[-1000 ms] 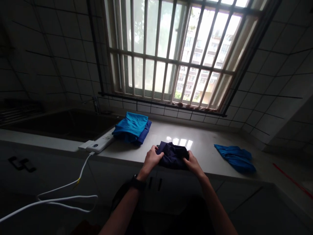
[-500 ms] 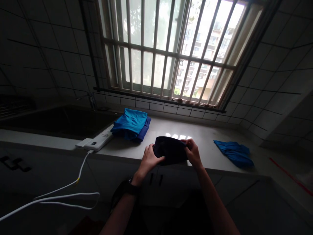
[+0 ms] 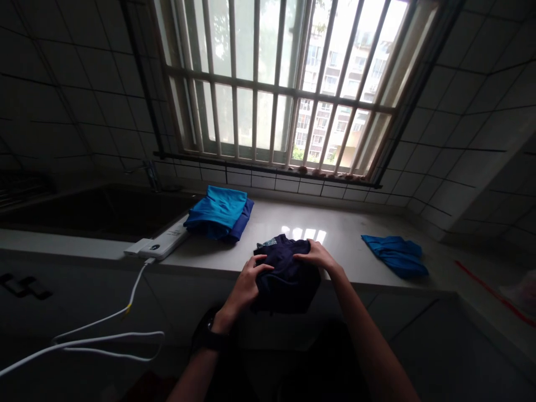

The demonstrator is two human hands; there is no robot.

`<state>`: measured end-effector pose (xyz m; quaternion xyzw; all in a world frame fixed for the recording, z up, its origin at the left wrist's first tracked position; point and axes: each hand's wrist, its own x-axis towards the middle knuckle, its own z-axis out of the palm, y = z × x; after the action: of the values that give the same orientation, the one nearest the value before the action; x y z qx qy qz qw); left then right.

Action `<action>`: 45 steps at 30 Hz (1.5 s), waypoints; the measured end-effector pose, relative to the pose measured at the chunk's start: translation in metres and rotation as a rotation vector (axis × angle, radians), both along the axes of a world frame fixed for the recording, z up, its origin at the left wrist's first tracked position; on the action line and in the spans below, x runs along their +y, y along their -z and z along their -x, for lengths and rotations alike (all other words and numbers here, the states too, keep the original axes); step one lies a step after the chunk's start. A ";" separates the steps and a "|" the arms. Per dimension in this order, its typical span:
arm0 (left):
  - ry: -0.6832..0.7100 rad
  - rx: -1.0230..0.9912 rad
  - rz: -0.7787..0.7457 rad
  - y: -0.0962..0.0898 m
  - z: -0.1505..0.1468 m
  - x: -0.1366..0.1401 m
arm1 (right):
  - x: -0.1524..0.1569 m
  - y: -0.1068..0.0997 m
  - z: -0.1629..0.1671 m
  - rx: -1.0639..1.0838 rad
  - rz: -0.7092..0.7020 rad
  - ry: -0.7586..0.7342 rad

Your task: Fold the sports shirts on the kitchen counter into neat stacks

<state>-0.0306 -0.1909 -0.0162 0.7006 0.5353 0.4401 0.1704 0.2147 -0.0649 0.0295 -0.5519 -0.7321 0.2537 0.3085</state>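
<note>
A dark navy cloth garment point(image 3: 288, 273) lies over the front edge of the counter, its lower part hanging in front of the cabinet. A small patterned grey patch shows at its upper left corner. My left hand point(image 3: 249, 279) grips the garment's left side, thumb and fingers on the fabric. On the opposite side my right hand point(image 3: 320, 258) holds the upper right edge, with some fingertips hidden behind it. Behind and to the left sits a folded stack of bright blue and darker blue cloth point(image 3: 220, 212). A blue folded cloth point(image 3: 396, 255) rests apart to the right.
A white power strip point(image 3: 167, 240) with a white cable point(image 3: 136, 279) lies beside the dark sink point(image 3: 100, 212). The sink's faucet point(image 3: 153, 176) stands behind it. A red strip point(image 3: 494, 293) crosses the counter at far right. A barred window point(image 3: 272, 86) is above.
The navy garment has come down onto the counter edge and spread wider, with more of it hanging in front. Both hands have shifted on it. The view has turned slightly right.
</note>
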 end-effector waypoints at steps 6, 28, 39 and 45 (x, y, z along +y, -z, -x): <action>-0.487 -0.554 0.134 0.069 -0.031 -0.045 | 0.021 -0.011 0.034 0.056 0.323 -0.213; -0.676 -0.362 0.056 -0.164 0.151 0.094 | 0.120 -0.166 0.223 0.645 -0.124 -0.125; -0.711 0.432 0.019 -0.101 0.157 0.112 | 0.051 -0.050 0.293 -0.169 -0.327 -0.235; -0.699 0.542 0.136 -0.070 0.144 0.124 | 0.042 -0.024 0.296 -0.404 -0.309 -0.352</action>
<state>-0.1745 -0.0665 0.0537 0.5550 0.7928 0.2356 -0.0892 -0.0814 -0.0230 0.0533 -0.4024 -0.8929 0.0742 0.1880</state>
